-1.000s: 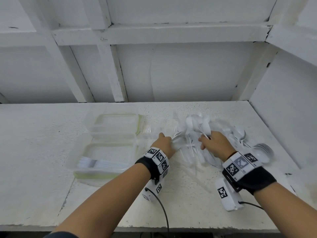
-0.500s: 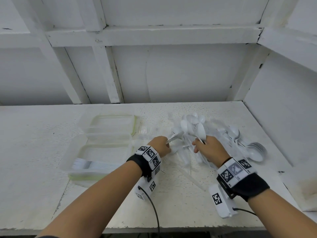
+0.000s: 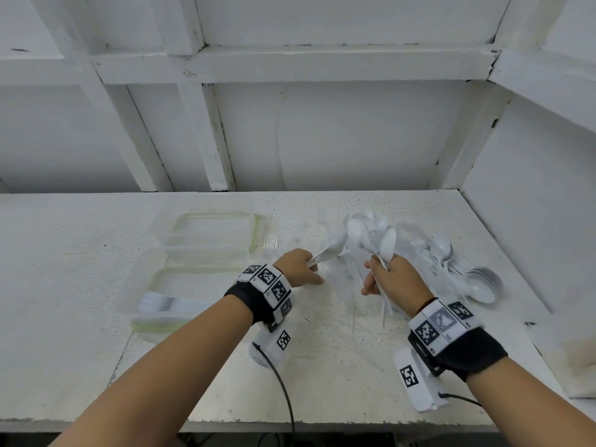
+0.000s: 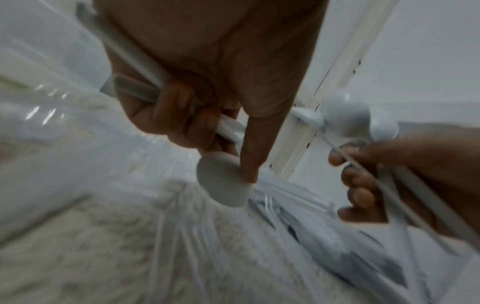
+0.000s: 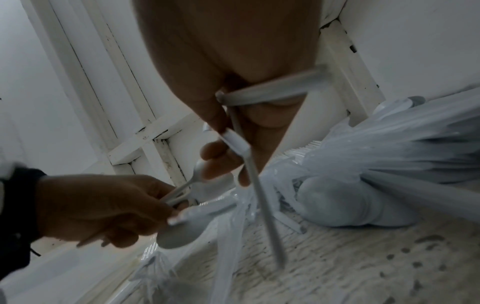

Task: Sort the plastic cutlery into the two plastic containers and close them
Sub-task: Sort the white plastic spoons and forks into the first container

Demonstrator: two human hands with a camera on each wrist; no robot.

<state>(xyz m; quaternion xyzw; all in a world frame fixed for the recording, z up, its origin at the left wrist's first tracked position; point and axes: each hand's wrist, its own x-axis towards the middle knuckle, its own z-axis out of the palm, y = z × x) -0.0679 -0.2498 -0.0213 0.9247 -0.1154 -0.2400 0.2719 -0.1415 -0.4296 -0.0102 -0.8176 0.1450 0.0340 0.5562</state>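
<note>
My left hand point(image 3: 301, 266) grips a few white plastic spoons point(image 3: 333, 248) by their handles, just above the table. In the left wrist view its fingers point(image 4: 179, 115) curl round those handles, and one spoon bowl point(image 4: 221, 181) sticks out beside the thumb. My right hand point(image 3: 388, 279) grips a bunch of spoons point(image 3: 385, 243), bowls up, over the loose cutlery pile point(image 3: 432, 253). The near clear container point(image 3: 145, 275) at the left holds a row of white forks point(image 3: 171, 304). Behind it the far container point(image 3: 209, 233) stands open; I cannot tell what it holds.
A nested stack of spoons point(image 3: 480, 282) lies at the pile's right end, close to the side wall point(image 3: 532, 221). Crinkled clear plastic point(image 3: 277, 243) sits between the far container and the pile. A white panelled wall runs along the back of the table point(image 3: 322, 366).
Both hands have come up off the pile and drawn slightly toward me, each holding spoons. The spoons in the right hand now stand higher, bowls up.
</note>
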